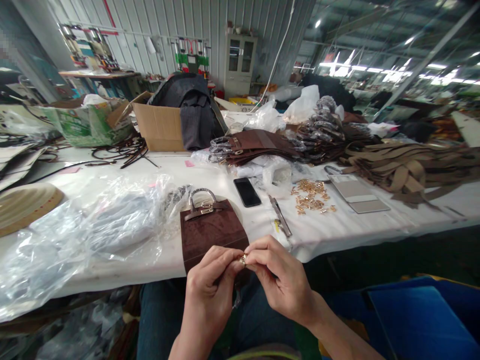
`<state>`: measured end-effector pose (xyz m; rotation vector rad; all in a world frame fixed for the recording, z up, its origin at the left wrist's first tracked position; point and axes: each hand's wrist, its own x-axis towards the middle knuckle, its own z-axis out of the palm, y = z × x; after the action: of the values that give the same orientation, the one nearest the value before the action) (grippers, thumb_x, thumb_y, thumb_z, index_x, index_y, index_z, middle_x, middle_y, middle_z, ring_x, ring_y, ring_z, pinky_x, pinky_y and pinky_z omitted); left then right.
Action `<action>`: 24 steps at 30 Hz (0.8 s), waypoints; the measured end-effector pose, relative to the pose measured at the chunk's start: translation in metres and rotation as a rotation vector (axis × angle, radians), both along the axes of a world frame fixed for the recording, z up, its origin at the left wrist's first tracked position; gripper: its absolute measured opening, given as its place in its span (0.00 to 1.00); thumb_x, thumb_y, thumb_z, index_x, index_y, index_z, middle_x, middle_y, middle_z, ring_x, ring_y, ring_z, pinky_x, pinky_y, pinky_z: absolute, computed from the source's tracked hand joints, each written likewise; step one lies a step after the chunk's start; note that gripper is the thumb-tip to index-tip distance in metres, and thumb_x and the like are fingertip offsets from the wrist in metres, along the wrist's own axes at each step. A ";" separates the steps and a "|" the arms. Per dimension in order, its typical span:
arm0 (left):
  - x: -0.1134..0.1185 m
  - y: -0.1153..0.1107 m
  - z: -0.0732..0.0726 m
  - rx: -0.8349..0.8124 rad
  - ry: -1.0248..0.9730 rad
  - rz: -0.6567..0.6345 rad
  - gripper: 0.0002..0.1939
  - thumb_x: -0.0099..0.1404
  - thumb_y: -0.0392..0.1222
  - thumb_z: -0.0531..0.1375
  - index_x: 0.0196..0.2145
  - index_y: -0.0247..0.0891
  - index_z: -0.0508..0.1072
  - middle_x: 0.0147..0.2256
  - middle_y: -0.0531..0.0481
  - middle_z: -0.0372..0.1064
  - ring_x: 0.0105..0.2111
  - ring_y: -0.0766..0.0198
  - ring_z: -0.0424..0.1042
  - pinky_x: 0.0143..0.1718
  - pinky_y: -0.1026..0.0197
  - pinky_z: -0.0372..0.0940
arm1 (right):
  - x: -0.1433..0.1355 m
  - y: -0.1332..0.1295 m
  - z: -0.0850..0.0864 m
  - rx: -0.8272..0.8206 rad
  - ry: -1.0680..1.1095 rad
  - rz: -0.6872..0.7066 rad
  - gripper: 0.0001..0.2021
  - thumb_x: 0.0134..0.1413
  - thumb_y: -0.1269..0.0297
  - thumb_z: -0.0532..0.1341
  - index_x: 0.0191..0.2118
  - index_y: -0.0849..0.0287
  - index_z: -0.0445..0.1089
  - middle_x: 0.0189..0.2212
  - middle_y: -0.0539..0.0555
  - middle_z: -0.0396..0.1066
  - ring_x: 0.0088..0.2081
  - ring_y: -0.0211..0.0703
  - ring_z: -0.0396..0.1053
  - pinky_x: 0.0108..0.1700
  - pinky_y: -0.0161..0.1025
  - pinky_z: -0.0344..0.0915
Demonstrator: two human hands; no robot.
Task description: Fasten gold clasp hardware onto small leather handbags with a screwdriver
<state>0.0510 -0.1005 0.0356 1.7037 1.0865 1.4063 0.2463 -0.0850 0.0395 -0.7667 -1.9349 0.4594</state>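
Just off the table's front edge, my left hand [213, 277] and my right hand [279, 275] meet fingertip to fingertip. Both pinch one small gold-coloured metal fitting [243, 259]; its exact kind is too small to make out. Behind my left hand lies a dark brown handbag panel [210, 230] with a plastic-wrapped handle [202, 192] and a gold clasp. Part of the panel's near edge is hidden by my hands. A pile of small gold metal pieces [311, 195] lies beyond my right hand. Between them rests a slim metal tool [280, 216], perhaps tweezers or a caliper.
A black phone [246, 192] lies mid-table. Clear plastic bags [112, 220] cover the left side. Farther back stand a cardboard box [161, 125], stacked brown bag panels [258, 142] and brown straps [405, 167]. A grey notebook [358, 192] lies right; a blue bin [420, 315] stands below.
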 end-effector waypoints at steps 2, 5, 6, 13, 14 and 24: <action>-0.001 0.000 -0.002 -0.004 0.007 -0.003 0.12 0.81 0.35 0.64 0.50 0.47 0.87 0.43 0.49 0.83 0.40 0.62 0.81 0.41 0.65 0.73 | 0.001 0.000 -0.001 -0.015 0.013 0.002 0.14 0.73 0.78 0.63 0.55 0.52 0.76 0.46 0.57 0.77 0.48 0.46 0.80 0.50 0.40 0.79; -0.002 -0.001 -0.008 0.010 0.024 0.010 0.11 0.81 0.34 0.64 0.50 0.46 0.86 0.43 0.50 0.82 0.41 0.63 0.81 0.43 0.66 0.73 | 0.005 0.003 0.001 -0.142 0.053 0.041 0.11 0.73 0.74 0.66 0.54 0.52 0.78 0.47 0.56 0.80 0.47 0.46 0.82 0.50 0.39 0.80; -0.002 0.000 -0.009 0.029 0.031 0.019 0.10 0.81 0.34 0.64 0.50 0.45 0.86 0.42 0.50 0.82 0.41 0.63 0.81 0.43 0.66 0.73 | 0.006 0.005 0.002 -0.202 0.069 0.046 0.10 0.74 0.72 0.67 0.55 0.52 0.78 0.48 0.56 0.81 0.47 0.45 0.82 0.50 0.39 0.80; -0.001 0.004 -0.013 0.182 0.088 0.047 0.10 0.81 0.31 0.63 0.51 0.41 0.82 0.44 0.47 0.82 0.43 0.61 0.81 0.46 0.63 0.74 | 0.010 0.015 0.018 -0.260 -0.028 0.063 0.06 0.77 0.69 0.64 0.45 0.56 0.80 0.38 0.53 0.80 0.39 0.41 0.78 0.43 0.36 0.72; 0.000 0.004 -0.013 0.189 0.090 0.042 0.10 0.80 0.30 0.63 0.51 0.41 0.82 0.44 0.47 0.82 0.44 0.61 0.80 0.47 0.64 0.74 | 0.009 0.015 0.019 -0.261 -0.040 0.068 0.06 0.77 0.69 0.64 0.45 0.57 0.79 0.38 0.53 0.80 0.38 0.40 0.77 0.43 0.36 0.72; 0.004 0.004 -0.019 -0.059 -0.006 0.010 0.10 0.82 0.35 0.62 0.47 0.43 0.84 0.43 0.51 0.81 0.42 0.64 0.80 0.45 0.66 0.72 | 0.000 0.011 0.002 -0.289 -0.103 -0.043 0.09 0.79 0.67 0.59 0.42 0.57 0.74 0.35 0.52 0.76 0.36 0.40 0.74 0.41 0.38 0.66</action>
<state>0.0550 -0.0967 0.0170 1.6538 1.1239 1.3708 0.2460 -0.0744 0.0415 -1.0322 -1.9668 0.6951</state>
